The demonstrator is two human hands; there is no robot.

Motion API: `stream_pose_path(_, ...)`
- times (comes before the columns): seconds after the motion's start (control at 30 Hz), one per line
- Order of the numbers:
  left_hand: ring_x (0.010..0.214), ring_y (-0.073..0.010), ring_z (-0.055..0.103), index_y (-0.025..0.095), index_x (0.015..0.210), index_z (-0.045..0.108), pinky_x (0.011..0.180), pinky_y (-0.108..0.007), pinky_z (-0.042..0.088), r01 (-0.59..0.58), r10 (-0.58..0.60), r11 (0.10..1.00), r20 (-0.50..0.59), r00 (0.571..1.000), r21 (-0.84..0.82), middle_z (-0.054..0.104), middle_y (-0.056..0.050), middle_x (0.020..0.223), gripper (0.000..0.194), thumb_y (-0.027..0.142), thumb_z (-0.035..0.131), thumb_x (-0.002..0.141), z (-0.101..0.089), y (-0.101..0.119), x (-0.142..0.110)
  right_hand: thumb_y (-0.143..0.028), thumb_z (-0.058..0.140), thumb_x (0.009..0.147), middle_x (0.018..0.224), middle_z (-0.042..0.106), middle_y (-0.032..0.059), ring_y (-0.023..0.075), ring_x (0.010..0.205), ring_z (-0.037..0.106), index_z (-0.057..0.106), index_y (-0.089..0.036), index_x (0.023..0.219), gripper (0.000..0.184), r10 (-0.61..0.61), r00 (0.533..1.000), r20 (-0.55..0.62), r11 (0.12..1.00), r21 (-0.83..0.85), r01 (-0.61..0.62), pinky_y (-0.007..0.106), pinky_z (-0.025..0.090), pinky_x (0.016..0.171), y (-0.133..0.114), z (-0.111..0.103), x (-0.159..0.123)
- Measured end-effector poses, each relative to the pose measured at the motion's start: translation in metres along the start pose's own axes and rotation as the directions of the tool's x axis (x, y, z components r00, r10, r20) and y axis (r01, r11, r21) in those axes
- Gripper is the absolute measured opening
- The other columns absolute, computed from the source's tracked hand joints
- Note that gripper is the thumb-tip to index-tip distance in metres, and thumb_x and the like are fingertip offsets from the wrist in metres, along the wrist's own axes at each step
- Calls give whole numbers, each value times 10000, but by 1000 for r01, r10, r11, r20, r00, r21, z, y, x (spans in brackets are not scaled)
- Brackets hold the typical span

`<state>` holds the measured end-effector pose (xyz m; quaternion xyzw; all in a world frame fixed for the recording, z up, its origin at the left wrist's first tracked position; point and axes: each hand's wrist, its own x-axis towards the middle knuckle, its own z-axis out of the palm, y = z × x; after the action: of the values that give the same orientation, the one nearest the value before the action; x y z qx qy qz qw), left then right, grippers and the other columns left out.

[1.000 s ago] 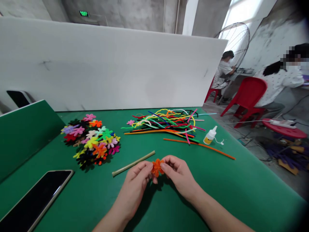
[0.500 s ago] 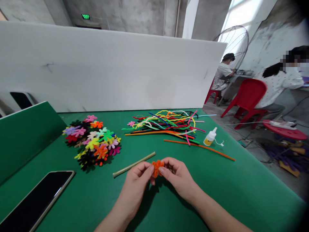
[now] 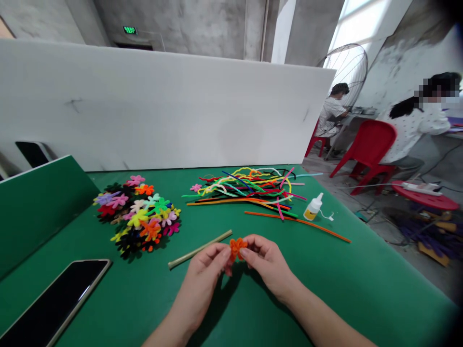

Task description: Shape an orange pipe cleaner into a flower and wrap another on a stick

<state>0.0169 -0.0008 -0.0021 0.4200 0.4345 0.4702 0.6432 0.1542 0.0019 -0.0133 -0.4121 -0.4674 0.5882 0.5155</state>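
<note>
An orange pipe-cleaner flower is held between both hands above the green table. My left hand pinches its left petals with thumb and fingers. On the right side, my right hand grips the petals between thumb and forefinger. The undersides of the flower are hidden by fingertips. Just behind my left hand lies a thin pale-green stick. Farther back, one orange pipe cleaner rests on the table, in front of a heap of many-coloured pipe cleaners.
To the left is a pile of finished fuzzy flowers, with a phone nearer me. A small glue bottle stands uncapped at the right. Along the back runs a white board. Two people sit beyond, near a red chair.
Both hands keep hold of the orange flower, which has turned slightly between the fingers. The view has tilted a little, so the surroundings sit slightly lower; nothing else has moved.
</note>
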Motion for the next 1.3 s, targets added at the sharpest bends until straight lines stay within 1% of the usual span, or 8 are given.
stream_pose_path(0.23, 546, -112, 460, 149, 666, 588, 534, -221, 379, -209, 242, 867, -14, 970, 453, 524, 19, 579, 70, 201, 566, 708, -1, -1, 1, -336, 663, 644, 733, 583, 11, 93, 588, 469, 608, -161, 809, 246, -6, 1000, 4, 999, 43, 6, 203, 354, 529, 0, 0, 0)
stream_pose_path(0.4, 639, -151, 505, 146, 714, 575, 592, -262, 407, -499, 563, 469, 188, 805, 729, 548, -29, 663, 93, 134, 492, 753, -6, -5, 0, -369, 602, 702, 628, 510, -22, 65, 517, 411, 572, -141, 752, 236, 37, 997, -63, 999, 16, -36, 181, 310, 485, 0, -2, 0)
stream_pose_path(0.6, 691, -172, 508, 143, 800, 574, 656, -309, 415, -603, 687, 93, 387, 615, 792, 577, -52, 709, 116, 73, 508, 734, -9, -8, -5, -410, 559, 725, 536, 468, -30, 65, 481, 377, 508, -129, 610, 308, 38, 999, 10, 999, -37, -38, 192, 285, 473, 1, -2, -2)
stream_pose_path(0.77, 727, -166, 517, 157, 830, 558, 665, -284, 422, -597, 658, 215, 337, 673, 772, 564, -48, 753, 142, 76, 477, 747, -6, -7, -6, -368, 585, 701, 520, 436, -42, 67, 475, 343, 499, -136, 604, 266, 10, 999, -34, 998, -61, -12, 196, 264, 462, 1, -1, 0)
stream_pose_path(0.9, 704, -154, 511, 169, 859, 527, 643, -263, 417, -443, 563, 556, 73, 823, 704, 538, -25, 753, 120, 145, 473, 755, -2, -4, -5, -329, 570, 711, 526, 413, -44, 70, 480, 324, 510, -137, 608, 226, -58, 997, -58, 993, -107, 51, 200, 260, 464, -1, -2, 0)
stream_pose_path(1.03, 585, -118, 447, 169, 724, 529, 551, -221, 376, -190, 248, 874, -75, 966, 447, 488, 21, 616, 138, 282, 475, 781, -1, 0, -4, -306, 550, 723, 544, 418, -36, 80, 494, 338, 527, -141, 627, 193, -104, 994, -25, 982, -159, 99, 209, 268, 468, -2, -2, -1)
stream_pose_path(1.17, 525, -93, 390, 159, 610, 498, 506, -205, 341, -53, 55, 976, -1, 998, 213, 452, 39, 553, 218, 303, 496, 774, 0, 0, -2, -307, 535, 735, 568, 433, -28, 93, 526, 365, 530, -145, 634, 191, -143, 990, 9, 965, -221, 141, 209, 293, 481, -2, -2, -3)
stream_pose_path(1.3, 492, -78, 356, 159, 594, 493, 486, -191, 304, -47, 53, 984, -30, 998, 174, 434, 60, 507, 193, 269, 551, 742, 1, -5, -1, -320, 491, 781, 562, 415, -30, 86, 520, 343, 524, -141, 627, 239, -130, 989, 73, 950, -277, 145, 203, 283, 470, 0, -2, -5)
